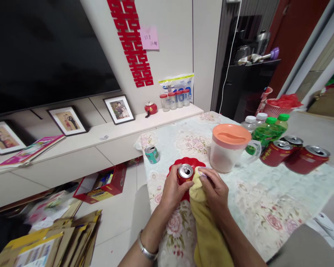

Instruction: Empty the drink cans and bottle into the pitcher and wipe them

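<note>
My left hand (172, 186) is wrapped round a red drink can (185, 171) with an opened silver top, held upright over a red scalloped dish (193, 162). In my right hand (215, 187) is a yellow cloth (202, 202), bunched up against the right side of the can. The cloth's long end hangs down toward me over the table edge. A small teal can (152, 154) stands to the left of the dish. Just beyond my right hand is a clear pitcher (222, 155) with an orange lid.
On the right of the flowered tablecloth (256, 200) stand several red cans (307, 159) and bottles with green caps (268, 129) and white caps. A low cabinet (122, 135) with picture frames runs behind. Flattened cardboard (69, 237) and a red box (102, 185) lie on the floor at left.
</note>
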A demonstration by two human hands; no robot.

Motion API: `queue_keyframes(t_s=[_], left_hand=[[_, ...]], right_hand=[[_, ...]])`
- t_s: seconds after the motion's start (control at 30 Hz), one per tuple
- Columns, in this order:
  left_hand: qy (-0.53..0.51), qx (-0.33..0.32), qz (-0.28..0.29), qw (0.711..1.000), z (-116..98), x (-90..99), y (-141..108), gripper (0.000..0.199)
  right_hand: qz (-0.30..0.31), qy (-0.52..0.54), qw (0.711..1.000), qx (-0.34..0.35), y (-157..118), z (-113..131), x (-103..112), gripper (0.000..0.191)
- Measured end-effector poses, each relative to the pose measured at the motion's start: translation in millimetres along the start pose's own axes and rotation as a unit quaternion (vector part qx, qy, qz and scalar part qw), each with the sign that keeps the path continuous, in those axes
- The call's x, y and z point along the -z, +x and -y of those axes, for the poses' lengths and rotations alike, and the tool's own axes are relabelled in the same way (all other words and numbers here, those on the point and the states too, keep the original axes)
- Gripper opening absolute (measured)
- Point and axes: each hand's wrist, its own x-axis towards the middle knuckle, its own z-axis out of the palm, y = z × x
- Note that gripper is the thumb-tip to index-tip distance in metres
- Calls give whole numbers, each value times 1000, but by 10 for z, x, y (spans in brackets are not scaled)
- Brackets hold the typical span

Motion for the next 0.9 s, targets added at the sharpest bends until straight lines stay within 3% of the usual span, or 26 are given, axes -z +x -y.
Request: queue_keyframes(t_s=[0.23, 0.4, 0.63, 0.9], left_hand=[[15, -35, -3, 999, 23, -29, -31, 56], [35, -35, 6, 999, 55, -52, -47, 61], [16, -17, 3, 1000, 51, -19, -44, 53], [25, -1, -2, 1000, -58, -1, -17, 55]], right_hand=[[116, -74, 981, 139, 82, 117, -2, 33], [83, -48, 991, 98, 83, 181, 9, 12], [85, -11, 991, 100, 39, 160, -32, 13], [2, -85, 996, 22, -36, 12, -105, 13]])
